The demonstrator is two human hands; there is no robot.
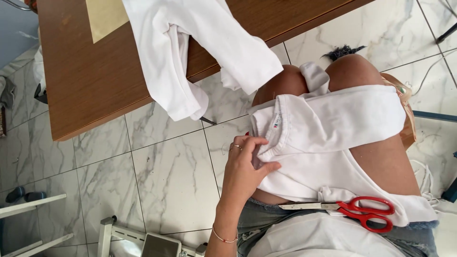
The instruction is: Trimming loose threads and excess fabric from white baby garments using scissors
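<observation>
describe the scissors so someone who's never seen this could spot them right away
Start at the white garment spread over the person's lap. At its near edge lie the scissors, blades pointing toward the left hand. Their red handles are the only bright colour there.

Frayed denim shorts [266, 219], finger ring [236, 147], beaded wrist bracelet [223, 237] (thin, gold-toned).

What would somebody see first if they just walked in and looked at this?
Probably the red scissors, lying shut on the white garment spread across the person's lap. Next, the left hand pinching that garment's ribbed edge near a small label. Another white garment hangs off the edge of the brown table above the marble floor; the right hand is out of view.
</observation>
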